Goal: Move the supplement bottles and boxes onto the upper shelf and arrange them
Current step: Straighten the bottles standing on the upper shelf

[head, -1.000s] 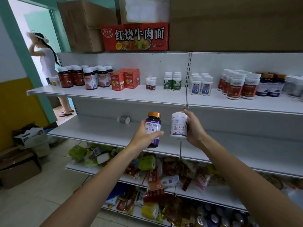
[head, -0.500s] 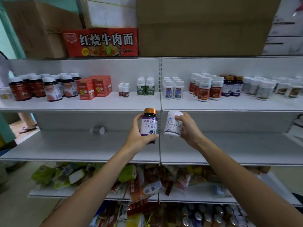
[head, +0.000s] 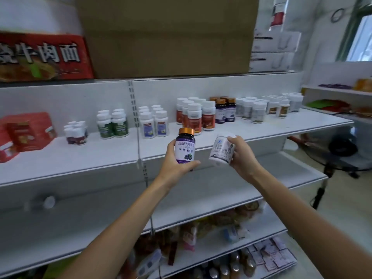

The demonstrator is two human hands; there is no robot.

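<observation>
Left grip [head: 177,166]: wrapped round purple bottle [head: 185,147], upright, before the upper shelf [head: 80,156].
Right grip [head: 242,158]: clasps white bottle [head: 221,148], tilted.
Done: grouped bottles [head: 193,115] and red boxes [head: 28,129] already shelved.
Left: seemingly placing these two by matching groups.

A white upper shelf [head: 60,158] crosses the frame, carrying red boxes [head: 28,130] at far left, then clustered rows of white-capped bottles [head: 154,123], gold-capped purple bottles [head: 220,112] right of centre and pale jars [head: 257,112] toward the right end. Below, the middle shelf [head: 80,228] holds one small blurred white object [head: 49,201] at left.
</observation>
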